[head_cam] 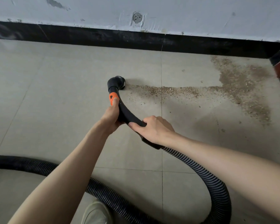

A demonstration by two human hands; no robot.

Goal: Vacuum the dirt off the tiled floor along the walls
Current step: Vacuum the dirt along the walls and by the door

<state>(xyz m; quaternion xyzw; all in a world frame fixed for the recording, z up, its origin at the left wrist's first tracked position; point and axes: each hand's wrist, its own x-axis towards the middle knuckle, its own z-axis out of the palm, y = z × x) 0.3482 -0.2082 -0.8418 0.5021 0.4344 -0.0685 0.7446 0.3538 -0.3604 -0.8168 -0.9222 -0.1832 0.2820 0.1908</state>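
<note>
— What are your hands doing?
— My left hand and right hand are both gripping the wand, fingers curled round it.
— And the dirt?
— It's lying on the floor, just right of the nozzle.

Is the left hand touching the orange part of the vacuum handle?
Touching. In the head view, the left hand grips the black vacuum handle, and its thumb lies along it with the tip resting on the orange part, no gap visible.
</note>
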